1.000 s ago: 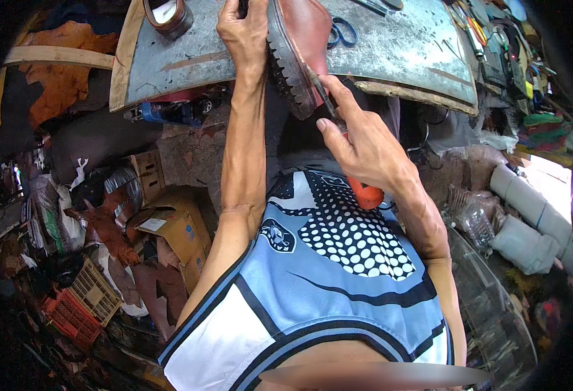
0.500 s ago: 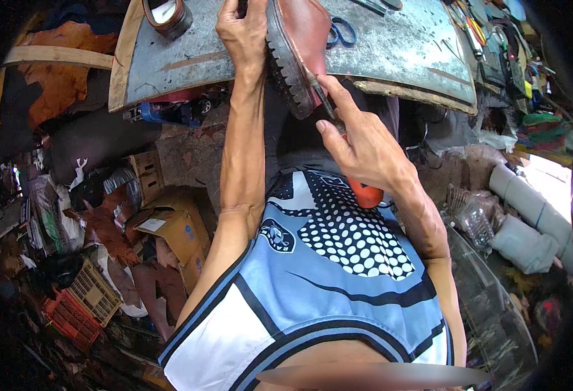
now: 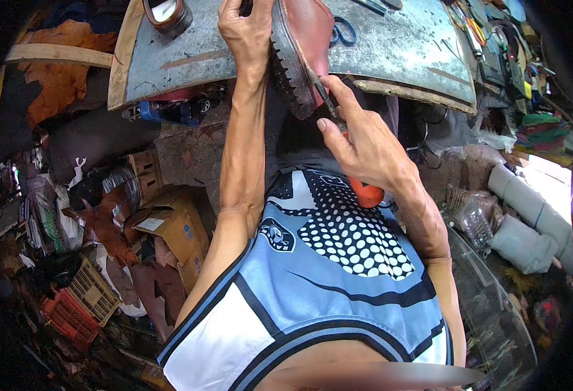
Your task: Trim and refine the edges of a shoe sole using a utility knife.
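Observation:
A reddish-brown leather shoe [image 3: 307, 39] with a thick black lugged sole [image 3: 288, 75] is held on its side over the bench's near edge. My left hand [image 3: 246, 39] is closed on its far end, which is cut off by the top of the picture. In my right hand [image 3: 372, 146] is a tool with an orange handle [image 3: 365, 193] and a thin dark metal shaft [image 3: 323, 94]. The shaft's tip rests against the seam between upper and sole. My right index finger lies along the shaft, thumb beside it. What kind of tool it is, I cannot tell.
A worn metal-topped bench [image 3: 404, 62] carries blue-handled scissors [image 3: 343, 31] and a round brown container [image 3: 168, 16] with something white inside. Hand tools [image 3: 479, 36] crowd the right. Leather scraps [image 3: 114, 225], a cardboard box [image 3: 177, 228] and plastic crates [image 3: 91, 293] lie at the left.
The shoe and my left hand have shifted very slightly to the right. My right hand keeps the tool at the seam, almost unmoved.

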Demonstrator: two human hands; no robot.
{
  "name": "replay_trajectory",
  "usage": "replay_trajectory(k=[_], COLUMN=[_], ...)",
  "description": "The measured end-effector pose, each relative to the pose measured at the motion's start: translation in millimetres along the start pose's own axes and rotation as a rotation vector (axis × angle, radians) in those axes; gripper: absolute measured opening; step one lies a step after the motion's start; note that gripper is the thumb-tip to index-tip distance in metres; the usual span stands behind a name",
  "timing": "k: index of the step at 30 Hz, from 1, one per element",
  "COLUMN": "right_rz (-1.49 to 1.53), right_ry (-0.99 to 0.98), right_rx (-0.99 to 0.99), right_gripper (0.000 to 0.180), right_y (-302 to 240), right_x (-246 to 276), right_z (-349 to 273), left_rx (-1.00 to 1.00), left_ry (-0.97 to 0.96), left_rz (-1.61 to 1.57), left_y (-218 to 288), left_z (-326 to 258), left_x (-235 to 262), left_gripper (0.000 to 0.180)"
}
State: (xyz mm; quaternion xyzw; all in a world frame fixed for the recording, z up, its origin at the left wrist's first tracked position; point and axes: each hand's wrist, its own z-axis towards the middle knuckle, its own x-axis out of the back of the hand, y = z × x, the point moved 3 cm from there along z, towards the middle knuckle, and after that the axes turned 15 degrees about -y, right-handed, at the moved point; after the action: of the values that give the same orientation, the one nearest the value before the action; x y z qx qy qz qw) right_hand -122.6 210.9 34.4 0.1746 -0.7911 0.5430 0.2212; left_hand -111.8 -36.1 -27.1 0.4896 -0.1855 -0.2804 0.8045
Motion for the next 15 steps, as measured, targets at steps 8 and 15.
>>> replay_trajectory(k=[8, 15], right_rz=[0.012, -0.011], right_ry=[-0.011, -0.045], right_rx=[-0.021, -0.084], right_gripper=[0.064, 0.059], right_y=[-2.7, -5.1], right_x=[3.5, 5.5], right_z=[1.9, 1.3], left_rx=[-0.005, -0.051], left_ry=[0.0, -0.007], left_rz=[-0.06, 0.072], left_y=[2.6, 11.3], left_z=[-0.8, -5.3], left_x=[-1.7, -2.3], left_gripper=[0.057, 0.057])
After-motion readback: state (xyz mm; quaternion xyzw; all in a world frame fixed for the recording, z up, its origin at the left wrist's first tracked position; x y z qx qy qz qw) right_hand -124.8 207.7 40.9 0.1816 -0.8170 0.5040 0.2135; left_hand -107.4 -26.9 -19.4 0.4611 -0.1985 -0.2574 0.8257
